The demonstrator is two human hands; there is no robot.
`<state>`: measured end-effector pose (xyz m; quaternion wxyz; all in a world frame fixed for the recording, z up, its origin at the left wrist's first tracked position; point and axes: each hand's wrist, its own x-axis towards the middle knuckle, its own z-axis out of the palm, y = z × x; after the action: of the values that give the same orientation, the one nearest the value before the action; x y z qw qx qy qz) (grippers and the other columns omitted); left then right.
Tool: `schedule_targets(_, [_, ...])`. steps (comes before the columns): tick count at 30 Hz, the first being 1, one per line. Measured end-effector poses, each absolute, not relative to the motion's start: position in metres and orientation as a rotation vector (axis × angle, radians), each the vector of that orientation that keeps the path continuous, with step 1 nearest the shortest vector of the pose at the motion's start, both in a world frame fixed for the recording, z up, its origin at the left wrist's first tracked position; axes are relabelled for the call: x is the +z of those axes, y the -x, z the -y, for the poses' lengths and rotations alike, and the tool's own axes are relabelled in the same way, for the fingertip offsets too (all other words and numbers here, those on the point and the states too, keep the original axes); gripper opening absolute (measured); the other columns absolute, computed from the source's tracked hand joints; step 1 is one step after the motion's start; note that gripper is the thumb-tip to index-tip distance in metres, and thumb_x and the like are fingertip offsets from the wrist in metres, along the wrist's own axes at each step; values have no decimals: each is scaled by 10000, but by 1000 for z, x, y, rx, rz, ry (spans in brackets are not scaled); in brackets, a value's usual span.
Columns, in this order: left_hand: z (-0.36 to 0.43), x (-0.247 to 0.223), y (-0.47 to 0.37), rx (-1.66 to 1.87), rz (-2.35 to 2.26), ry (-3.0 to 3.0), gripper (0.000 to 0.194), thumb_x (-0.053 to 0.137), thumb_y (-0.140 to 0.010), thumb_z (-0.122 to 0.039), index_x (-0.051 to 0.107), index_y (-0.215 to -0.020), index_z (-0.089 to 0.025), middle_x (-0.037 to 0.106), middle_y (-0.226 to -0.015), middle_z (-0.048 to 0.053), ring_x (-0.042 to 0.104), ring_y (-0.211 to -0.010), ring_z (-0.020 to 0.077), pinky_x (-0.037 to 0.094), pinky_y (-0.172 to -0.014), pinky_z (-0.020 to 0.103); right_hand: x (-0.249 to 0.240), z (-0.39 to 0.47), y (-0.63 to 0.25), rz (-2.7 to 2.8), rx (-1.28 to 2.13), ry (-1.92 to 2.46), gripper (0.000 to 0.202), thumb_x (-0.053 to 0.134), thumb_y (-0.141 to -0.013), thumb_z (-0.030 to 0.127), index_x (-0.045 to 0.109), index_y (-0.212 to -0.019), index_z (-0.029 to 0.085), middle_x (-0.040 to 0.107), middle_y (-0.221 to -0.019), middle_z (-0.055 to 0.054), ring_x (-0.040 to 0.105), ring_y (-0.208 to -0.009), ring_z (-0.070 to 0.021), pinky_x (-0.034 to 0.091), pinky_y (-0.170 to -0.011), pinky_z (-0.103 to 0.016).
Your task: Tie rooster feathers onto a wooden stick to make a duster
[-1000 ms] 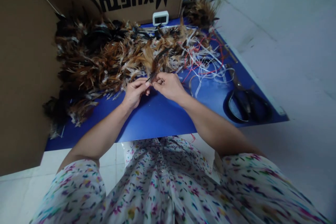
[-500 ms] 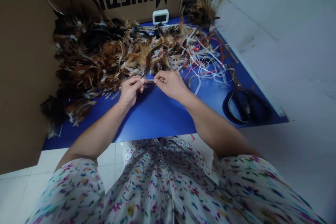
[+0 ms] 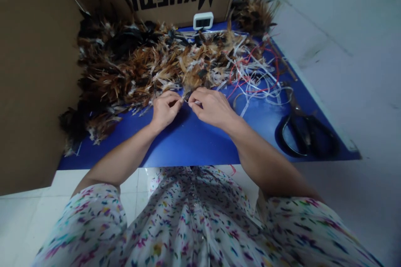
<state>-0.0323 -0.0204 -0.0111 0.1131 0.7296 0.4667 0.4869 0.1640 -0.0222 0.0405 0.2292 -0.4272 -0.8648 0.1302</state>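
My left hand [image 3: 166,109] is closed in a pinch, thumb against forefinger, at the near edge of the feather pile. Close by on its right, my right hand [image 3: 210,106] pinches too, its fingertips almost meeting those of the left. A thin feather [image 3: 186,96] shows in the small gap between the fingertips, held by both hands; most of it is hidden by the fingers. Directly behind the hands lies the long pile of brown, black and whitish feathers [image 3: 134,64].
Tangled white and red plastic strips [image 3: 253,79] lie right of the pile. Black-handled scissors [image 3: 302,131] rest at the right of the blue table [image 3: 188,146]. A small white digital timer [image 3: 203,21] stands before a cardboard box [image 3: 175,8]. Another feather bunch [image 3: 255,12] lies at the back right corner.
My hands have drawn closer together, and the brown length that stretched between them is now mostly covered by fingers. The whole view has shifted, so the table things appear farther right.
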Motion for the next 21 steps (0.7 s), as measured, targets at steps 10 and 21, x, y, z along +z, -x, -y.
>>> schedule_targets(10, [35,-6,28,1137,-1275,-2747,203,484,-952,-155,678,-894,-155,703,-967,82,654,-813,139,513,-703,250,46,27,-166,2530,-110,967,255,456,-1021,225,696,-957,168,671,-971,-96,562,-902,-212,337,-684,-325])
schedule_targets(21, [39,11,29,1167,-898,-2648,171,597,-938,-226,741,-850,-202,735,-956,76,710,-889,159,576,-802,288,54,4,-185,2224,665,791,180,633,-899,322,738,-830,193,702,-879,-34,607,-824,-165,445,-798,-306])
